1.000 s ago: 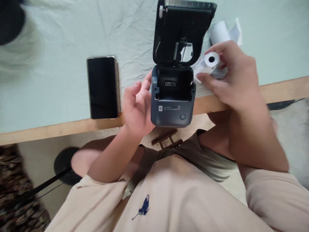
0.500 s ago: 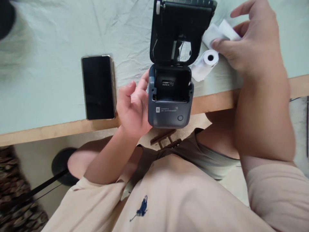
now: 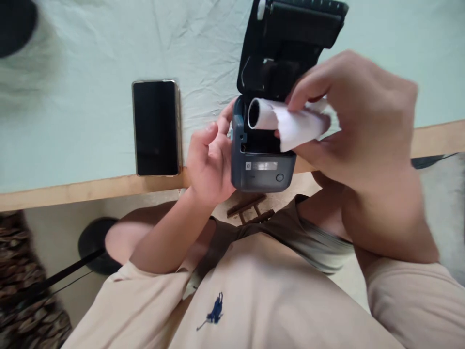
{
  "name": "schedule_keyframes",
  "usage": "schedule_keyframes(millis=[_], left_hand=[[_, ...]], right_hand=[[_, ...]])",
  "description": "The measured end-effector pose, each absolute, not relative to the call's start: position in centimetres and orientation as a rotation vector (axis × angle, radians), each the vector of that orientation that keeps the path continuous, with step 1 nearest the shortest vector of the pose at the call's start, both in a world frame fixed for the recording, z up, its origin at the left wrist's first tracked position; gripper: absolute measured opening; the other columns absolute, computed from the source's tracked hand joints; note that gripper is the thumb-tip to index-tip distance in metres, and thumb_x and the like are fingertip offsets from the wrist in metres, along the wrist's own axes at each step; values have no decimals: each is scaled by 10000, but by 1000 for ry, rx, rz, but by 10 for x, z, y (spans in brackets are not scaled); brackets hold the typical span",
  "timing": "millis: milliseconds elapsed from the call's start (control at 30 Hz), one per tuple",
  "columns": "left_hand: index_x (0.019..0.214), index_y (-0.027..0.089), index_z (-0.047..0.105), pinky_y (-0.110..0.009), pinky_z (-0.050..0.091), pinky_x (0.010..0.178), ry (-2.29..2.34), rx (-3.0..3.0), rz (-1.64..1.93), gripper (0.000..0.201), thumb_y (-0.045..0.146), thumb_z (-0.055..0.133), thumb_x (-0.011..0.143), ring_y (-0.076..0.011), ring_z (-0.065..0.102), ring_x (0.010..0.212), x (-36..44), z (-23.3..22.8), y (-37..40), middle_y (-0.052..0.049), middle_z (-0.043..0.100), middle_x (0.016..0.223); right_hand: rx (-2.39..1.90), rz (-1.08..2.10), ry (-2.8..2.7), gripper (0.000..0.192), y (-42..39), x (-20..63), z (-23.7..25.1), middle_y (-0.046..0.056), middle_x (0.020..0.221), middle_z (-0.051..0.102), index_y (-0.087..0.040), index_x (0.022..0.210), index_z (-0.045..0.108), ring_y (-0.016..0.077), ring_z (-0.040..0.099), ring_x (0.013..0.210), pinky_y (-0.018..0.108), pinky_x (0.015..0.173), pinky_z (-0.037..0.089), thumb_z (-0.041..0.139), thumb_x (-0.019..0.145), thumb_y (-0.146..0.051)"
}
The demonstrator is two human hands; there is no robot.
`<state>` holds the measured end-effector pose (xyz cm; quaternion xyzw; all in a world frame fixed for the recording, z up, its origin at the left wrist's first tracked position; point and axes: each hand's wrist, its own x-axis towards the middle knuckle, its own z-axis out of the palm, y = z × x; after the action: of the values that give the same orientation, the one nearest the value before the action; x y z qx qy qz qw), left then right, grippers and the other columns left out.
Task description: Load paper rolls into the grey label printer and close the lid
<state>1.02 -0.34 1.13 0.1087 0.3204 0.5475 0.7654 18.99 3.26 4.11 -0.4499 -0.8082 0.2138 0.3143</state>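
Note:
My left hand supports a small dark blue-grey label printer from its left side and underneath, thumb raised clear of it. The printer's black lid stands open, tilted back over the table. Between the thumb and fingers of my right hand is a small white paper roll, its hollow end pointing left. A loose torn flap of paper hangs from the roll. The roll is over the printer's black paper compartment and hides part of it; whether it touches the inside I cannot tell.
A phone with a dark screen lies left of my left hand, near the wooden table edge. Pale green cloth covers the table. A black round object is at the far left corner.
My right hand has come left from the white papers on the table and now holds the paper roll over the printer. The left hand still supports the printer, with its lid open.

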Motion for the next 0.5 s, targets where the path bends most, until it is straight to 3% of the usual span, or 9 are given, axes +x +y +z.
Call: schedule_keyframes(millis=[100, 167, 333, 400, 500], left_hand=[[1147, 225, 598, -503, 527, 1128, 706, 249, 1198, 335, 425, 414, 952, -327, 535, 1451, 10, 11, -4, -71, 701, 1244], [1149, 226, 601, -487, 527, 1134, 705, 287, 1206, 319, 399, 413, 957, -325, 528, 1454, 11, 12, -4, -68, 697, 1240], [1131, 280, 636, -445, 499, 1151, 789, 365, 1231, 271, 365, 606, 874, -353, 488, 1487, 15, 11, -7, -50, 727, 1223], [1177, 301, 639, -451, 498, 1143, 823, 398, 1220, 401, 312, 723, 785, -372, 502, 1469, 15, 8, -8, -45, 751, 1167], [1270, 307, 598, -429, 561, 1048, 854, 499, 1193, 613, 208, 808, 702, -356, 634, 1310, 13, 3, -11, -14, 753, 1068]], right_hand=[[-1176, 372, -2333, 77, 30, 188, 40, 9, 894, 680, -296, 885, 538, 214, 634, 808, 391, 706, 434, 599, 875, -249], [-1158, 273, -2330, 53, 30, 190, 38, 8, 853, 679, -300, 890, 541, 226, 638, 793, 407, 719, 432, 594, 893, -297], [-876, 188, -2379, 88, 20, 192, 42, -29, 907, 738, -279, 916, 579, 247, 713, 941, 441, 788, 460, 618, 936, -356], [-787, 282, -2478, 178, 17, 195, 45, -25, 982, 754, -272, 929, 605, 272, 716, 1029, 485, 841, 481, 647, 930, -445], [-838, 522, -2268, 171, 18, 198, 47, -15, 953, 735, -280, 885, 639, 253, 700, 985, 511, 886, 516, 719, 874, -430]])
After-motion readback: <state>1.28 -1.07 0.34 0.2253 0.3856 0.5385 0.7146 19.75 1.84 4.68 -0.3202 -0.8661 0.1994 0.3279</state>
